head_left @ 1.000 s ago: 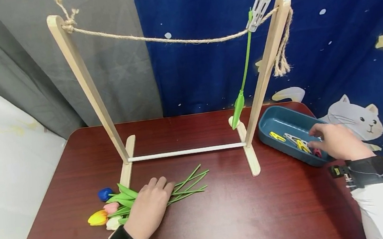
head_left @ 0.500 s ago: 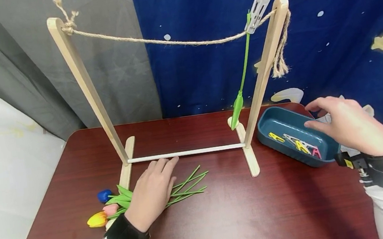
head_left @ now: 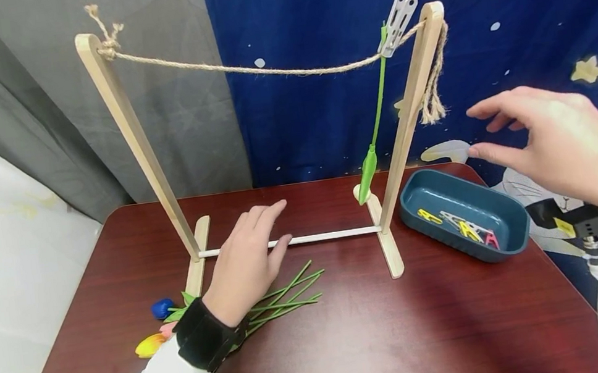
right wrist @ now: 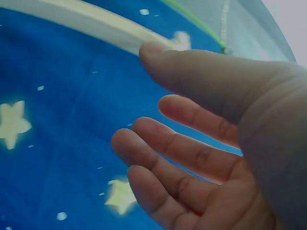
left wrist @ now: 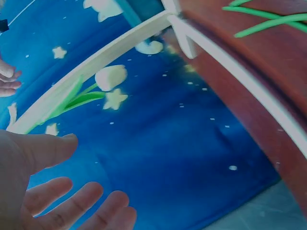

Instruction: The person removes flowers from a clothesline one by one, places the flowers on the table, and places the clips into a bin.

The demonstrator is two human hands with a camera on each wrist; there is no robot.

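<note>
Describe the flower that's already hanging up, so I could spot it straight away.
Find the wooden rack standing on the dark red table, with a rope strung across its top. At the rope's right end a pale clothespin holds one green stem hanging head down. It alone is hanging; the other tulips lie on the table.

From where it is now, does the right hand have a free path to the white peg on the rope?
Probably yes: the right hand is open and empty in the air beside the white peg, with only the wooden post near its path.
</note>
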